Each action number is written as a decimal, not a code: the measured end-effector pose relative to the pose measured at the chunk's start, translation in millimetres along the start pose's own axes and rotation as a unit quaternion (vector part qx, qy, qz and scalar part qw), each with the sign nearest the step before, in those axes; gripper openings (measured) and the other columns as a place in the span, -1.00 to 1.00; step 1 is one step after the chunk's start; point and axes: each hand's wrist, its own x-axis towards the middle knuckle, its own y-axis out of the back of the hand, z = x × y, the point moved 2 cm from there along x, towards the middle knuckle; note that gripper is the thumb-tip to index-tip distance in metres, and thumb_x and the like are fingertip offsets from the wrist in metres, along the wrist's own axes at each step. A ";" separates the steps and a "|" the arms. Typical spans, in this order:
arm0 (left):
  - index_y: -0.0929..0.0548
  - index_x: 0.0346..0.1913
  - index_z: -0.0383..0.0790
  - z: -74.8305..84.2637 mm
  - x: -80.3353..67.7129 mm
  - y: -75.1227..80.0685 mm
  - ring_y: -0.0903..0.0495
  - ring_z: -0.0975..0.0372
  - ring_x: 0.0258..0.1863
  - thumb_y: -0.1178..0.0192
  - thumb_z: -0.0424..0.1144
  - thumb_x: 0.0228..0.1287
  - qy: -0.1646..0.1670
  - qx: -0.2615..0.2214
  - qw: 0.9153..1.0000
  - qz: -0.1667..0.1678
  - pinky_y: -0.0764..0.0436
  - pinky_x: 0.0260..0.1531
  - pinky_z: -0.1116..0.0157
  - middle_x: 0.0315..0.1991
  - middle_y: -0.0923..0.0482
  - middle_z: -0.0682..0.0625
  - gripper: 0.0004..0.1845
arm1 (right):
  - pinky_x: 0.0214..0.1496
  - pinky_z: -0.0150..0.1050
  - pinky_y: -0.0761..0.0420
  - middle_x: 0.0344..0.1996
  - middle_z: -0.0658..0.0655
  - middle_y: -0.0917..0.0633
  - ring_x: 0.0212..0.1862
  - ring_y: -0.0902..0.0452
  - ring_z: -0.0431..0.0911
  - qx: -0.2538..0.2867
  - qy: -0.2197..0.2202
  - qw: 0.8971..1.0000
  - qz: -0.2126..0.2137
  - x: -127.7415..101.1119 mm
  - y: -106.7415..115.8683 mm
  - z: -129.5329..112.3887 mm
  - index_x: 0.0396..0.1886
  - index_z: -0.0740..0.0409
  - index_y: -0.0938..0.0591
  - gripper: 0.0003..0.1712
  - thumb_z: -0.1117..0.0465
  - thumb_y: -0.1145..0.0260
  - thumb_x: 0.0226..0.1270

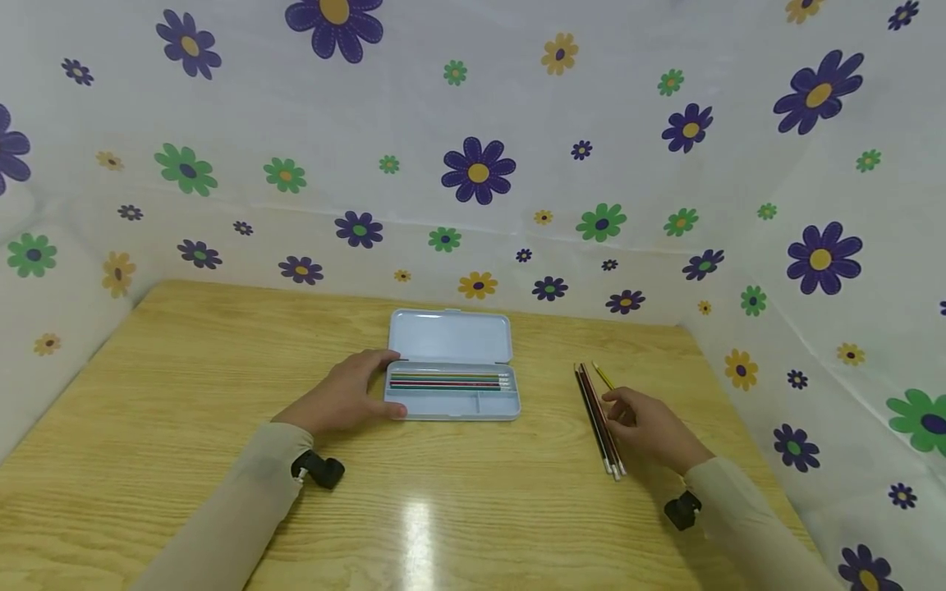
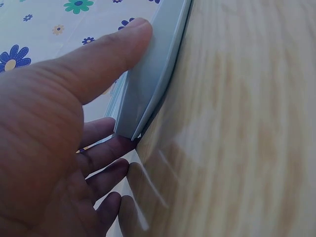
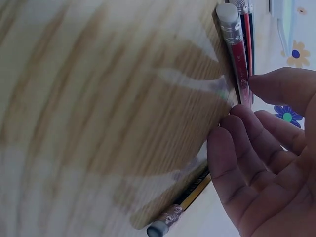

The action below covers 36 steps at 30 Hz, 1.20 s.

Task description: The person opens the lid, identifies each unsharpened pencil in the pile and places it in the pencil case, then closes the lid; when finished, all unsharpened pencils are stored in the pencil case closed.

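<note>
Overhead, the head view lays out the whole scene with the pencil case (image 1: 452, 386) as its centre: a pale blue plastic box, rounded at the corners, lying on the glossy wood-grain worktop (image 1: 185, 386) with its lid folded flat to the far side. Left of the case, the left hand (image 1: 343, 398) rests against its left end, thumb along the far corner and fingers at the near one — a loose, fairly straight hold, not a clench. Only the left wrist view shows the contact closely: the thumb (image 2: 123, 42) lies flat on the case's thin grey-blue wall (image 2: 148, 84), while the other fingers touch the worktop below it. Inside the case, the long compartment holds a row of slim coloured pencils (image 1: 449, 381) lying lengthwise; the near compartments show nothing I can make out. Right of the case, well apart from it, a bundle of loose pencils (image 1: 600, 423) lies on the worktop. The right hand (image 1: 650, 427) has its fingertips on them, fingers gently bent. The right wrist view adds what the head view cannot: a red pencil with a white eraser tip (image 3: 234, 44) — and a yellow-and-black pencil (image 3: 190, 197) under the fingers.
</note>
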 end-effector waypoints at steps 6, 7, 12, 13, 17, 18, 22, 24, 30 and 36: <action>-0.29 0.56 -0.14 0.6 -0.9 2.0 -0.14 -0.17 0.56 -0.52 0.24 0.08 -0.004 -0.001 1.000 -0.002 -0.13 0.53 -0.22 0.57 -0.22 -0.19 0.07 | -0.09 -0.12 -0.68 -0.20 0.01 -0.68 -0.13 -0.62 -0.12 0.003 -0.010 1.000 -0.002 -1.4 0.0 -0.8 0.23 0.28 -0.56 -0.59 0.23 -0.33 0.49; -0.29 0.56 -0.14 0.5 -0.7 1.9 -0.14 -0.17 0.56 -0.52 0.24 0.08 -0.005 -0.002 1.000 -0.002 -0.13 0.53 -0.22 0.56 -0.23 -0.18 0.07 | -0.07 -0.10 -0.69 -0.18 0.02 -0.69 -0.11 -0.63 -0.11 0.004 -0.014 1.000 -0.003 -1.8 0.1 -0.5 0.23 0.28 -0.57 -0.60 0.23 -0.33 0.48; -0.30 0.55 -0.16 0.2 1.0 1.4 -0.16 -0.16 0.55 -0.53 0.23 0.08 -0.009 0.000 1.000 0.000 -0.15 0.53 -0.20 0.55 -0.24 -0.19 0.06 | -0.05 -0.06 -0.69 -0.12 0.08 -0.72 -0.06 -0.65 -0.05 0.013 -0.041 0.999 -0.013 -4.5 0.4 1.1 0.22 0.28 -0.57 -0.61 0.27 -0.33 0.47; -0.30 0.55 -0.16 0.7 1.1 1.5 -0.16 -0.16 0.55 -0.54 0.22 0.08 -0.009 -0.001 1.000 0.000 -0.15 0.53 -0.20 0.55 -0.25 -0.19 0.06 | -0.07 -0.08 -0.68 -0.13 0.08 -0.72 -0.07 -0.65 -0.05 0.014 -0.045 0.999 -0.013 -4.8 0.5 1.4 0.21 0.28 -0.57 -0.62 0.27 -0.33 0.47; -0.30 0.55 -0.17 2.2 0.8 1.8 -0.17 -0.17 0.55 -0.54 0.21 0.08 -0.009 0.001 1.000 0.000 -0.16 0.52 -0.21 0.55 -0.25 -0.20 0.06 | -0.20 -0.17 -0.65 -0.19 0.07 -0.71 -0.18 -0.62 -0.10 0.023 -0.052 0.998 -0.014 -6.0 1.5 0.3 0.17 0.28 -0.59 -0.68 0.31 -0.31 0.48; -0.30 0.55 -0.18 2.3 0.7 1.8 -0.17 -0.17 0.55 -0.54 0.21 0.09 -0.009 0.001 1.000 -0.001 -0.15 0.52 -0.21 0.55 -0.25 -0.20 0.06 | -0.24 -0.19 -0.64 -0.21 0.07 -0.71 -0.22 -0.61 -0.11 0.025 -0.055 0.998 -0.014 -6.1 1.6 -0.3 0.16 0.28 -0.59 -0.69 0.32 -0.30 0.49; -0.29 0.56 -0.16 1.5 0.6 1.2 -0.15 -0.16 0.56 -0.54 0.20 0.09 -0.003 0.002 1.000 -0.003 -0.14 0.53 -0.20 0.56 -0.24 -0.18 0.06 | -0.34 -0.21 -0.61 -0.27 0.05 -0.70 -0.33 -0.57 -0.13 0.019 -0.053 0.998 -0.012 -7.1 2.3 -3.5 0.13 0.29 -0.61 -0.71 0.32 -0.30 0.48; -0.29 0.56 -0.16 1.6 0.1 0.9 -0.15 -0.16 0.56 -0.53 0.21 0.09 -0.003 0.002 1.000 -0.004 -0.13 0.53 -0.20 0.56 -0.24 -0.19 0.06 | -0.35 -0.22 -0.61 -0.28 0.05 -0.70 -0.35 -0.56 -0.14 0.013 -0.050 0.999 -0.009 -7.2 2.3 -4.4 0.12 0.30 -0.61 -0.72 0.32 -0.31 0.48; -0.28 0.56 -0.17 1.8 -0.5 0.8 -0.14 -0.16 0.56 -0.54 0.22 0.08 0.000 0.001 1.000 -0.004 -0.13 0.53 -0.20 0.56 -0.23 -0.20 0.07 | -0.42 -0.23 -0.62 -0.30 0.04 -0.70 -0.41 -0.56 -0.14 0.008 -0.059 0.998 -0.002 -6.4 -0.1 -2.7 0.10 0.29 -0.64 -0.74 0.32 -0.31 0.48; -0.29 0.55 -0.17 1.3 0.1 0.7 -0.15 -0.16 0.56 -0.53 0.23 0.08 -0.005 0.000 1.000 -0.003 -0.15 0.53 -0.20 0.55 -0.25 -0.19 0.07 | -0.32 -0.19 -0.61 -0.32 0.01 -0.71 -0.40 -0.55 -0.16 -0.016 -0.055 0.998 0.009 -8.5 1.3 -1.8 -0.01 0.27 -0.68 -0.81 0.32 -0.33 0.45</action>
